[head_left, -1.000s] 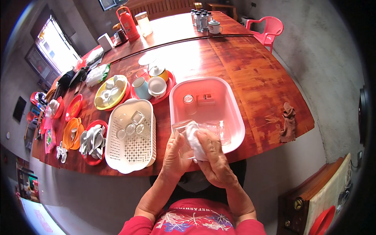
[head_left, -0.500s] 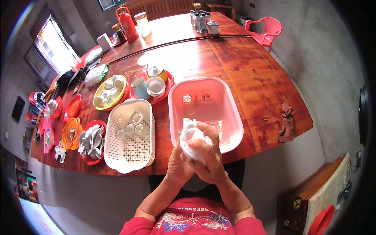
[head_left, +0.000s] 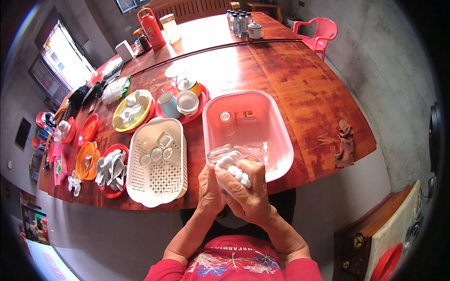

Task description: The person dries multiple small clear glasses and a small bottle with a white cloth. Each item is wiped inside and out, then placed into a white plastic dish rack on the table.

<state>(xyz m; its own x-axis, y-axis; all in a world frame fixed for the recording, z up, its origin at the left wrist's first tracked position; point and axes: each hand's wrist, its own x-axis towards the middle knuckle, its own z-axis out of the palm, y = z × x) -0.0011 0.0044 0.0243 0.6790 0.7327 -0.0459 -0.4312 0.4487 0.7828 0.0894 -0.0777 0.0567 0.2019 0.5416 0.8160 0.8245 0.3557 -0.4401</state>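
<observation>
Just over the near edge of a pink basin, my two hands are together around a clear glass and a bunched white cloth. The fingers of my left hand are closed on the glass, whose upper part sticks out above them. My right hand grips the cloth and presses it against the glass. More clear glassware lies in the basin beyond my hands. To the left, a white slotted basket holds several small clear glasses.
Left of the basket are a red plate of white spoons, an orange basket and a yellow bowl of white cups. Mugs stand on a red tray behind. A brown rag lies near the table's right edge.
The cloth has shifted down within my hands, and the glass now shows above it. My left hand has moved slightly up toward the basin's near rim.
</observation>
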